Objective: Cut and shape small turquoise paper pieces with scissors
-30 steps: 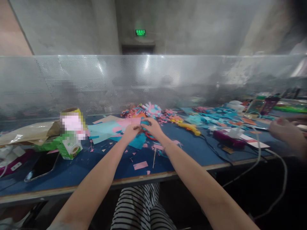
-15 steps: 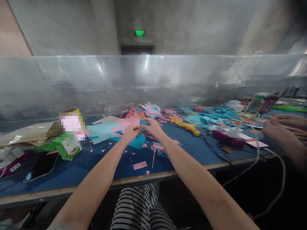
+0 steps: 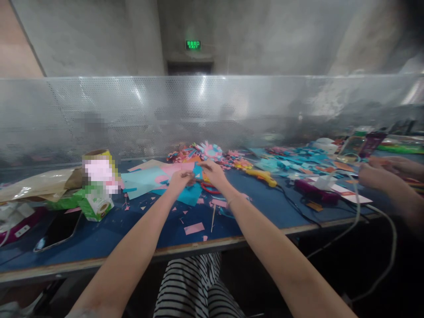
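Note:
A small blue piece of paper (image 3: 198, 171) is pinched between my two hands above the table. My left hand (image 3: 181, 180) is closed on its left edge, and my right hand (image 3: 212, 173) grips its upper right side. Beneath and to the left lie a light blue sheet (image 3: 141, 182), a pink sheet (image 3: 170, 169) and a darker blue sheet (image 3: 189, 196). Partly hidden under my right hand are the red handles of what look like scissors (image 3: 209, 189). Just behind my hands stands a pink and blue paper flower (image 3: 209, 151).
A yellow glue gun (image 3: 261, 177) with a black cord lies to the right, near a purple power strip (image 3: 316, 191). Farther right are a co-worker's hands (image 3: 387, 172). At left are a phone (image 3: 59, 230) and a green box (image 3: 96, 204). Pink scraps (image 3: 194, 228) dot the front.
My hands have moved slightly apart, so more of the blue paper shows between them. The co-worker's hands at the right have shifted a little.

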Tool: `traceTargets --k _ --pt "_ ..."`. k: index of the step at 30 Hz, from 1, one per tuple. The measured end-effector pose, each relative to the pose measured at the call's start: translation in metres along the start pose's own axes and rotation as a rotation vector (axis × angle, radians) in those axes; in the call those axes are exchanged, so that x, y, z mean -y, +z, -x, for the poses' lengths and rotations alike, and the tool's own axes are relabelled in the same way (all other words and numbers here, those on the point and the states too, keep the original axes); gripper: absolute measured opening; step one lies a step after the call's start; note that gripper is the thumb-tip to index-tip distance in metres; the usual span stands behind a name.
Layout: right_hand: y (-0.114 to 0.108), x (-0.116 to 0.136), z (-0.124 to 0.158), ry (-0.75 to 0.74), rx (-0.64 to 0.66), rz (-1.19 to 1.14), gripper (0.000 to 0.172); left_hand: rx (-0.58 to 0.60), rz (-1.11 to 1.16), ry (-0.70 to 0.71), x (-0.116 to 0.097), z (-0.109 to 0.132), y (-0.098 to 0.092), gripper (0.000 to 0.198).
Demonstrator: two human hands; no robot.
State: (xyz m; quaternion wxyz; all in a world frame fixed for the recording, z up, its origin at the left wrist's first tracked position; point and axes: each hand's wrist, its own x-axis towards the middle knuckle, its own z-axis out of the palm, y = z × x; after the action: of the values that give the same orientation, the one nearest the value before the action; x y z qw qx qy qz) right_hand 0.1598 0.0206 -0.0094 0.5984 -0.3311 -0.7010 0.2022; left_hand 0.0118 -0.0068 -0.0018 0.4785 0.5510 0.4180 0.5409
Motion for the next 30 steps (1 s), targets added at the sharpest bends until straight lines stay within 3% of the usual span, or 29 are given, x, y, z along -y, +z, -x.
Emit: traceTargets --k 9,17,30 --pt "-0.002 0.003 0.001 -0.141 0.009 0.215 0.023 -0.036 0.038 -0.016 -0.001 0.001 0.0 0.02" --pt "-0.001 0.009 0.002 -0.259 0.014 0.206 0.019 -0.08 0.027 0.023 0.01 -0.01 -0.007 0.021" --pt "0.007 0.01 0.008 -0.262 0.03 0.198 0.014 -0.067 0.125 0.031 0.002 -0.002 -0.003 0.029"
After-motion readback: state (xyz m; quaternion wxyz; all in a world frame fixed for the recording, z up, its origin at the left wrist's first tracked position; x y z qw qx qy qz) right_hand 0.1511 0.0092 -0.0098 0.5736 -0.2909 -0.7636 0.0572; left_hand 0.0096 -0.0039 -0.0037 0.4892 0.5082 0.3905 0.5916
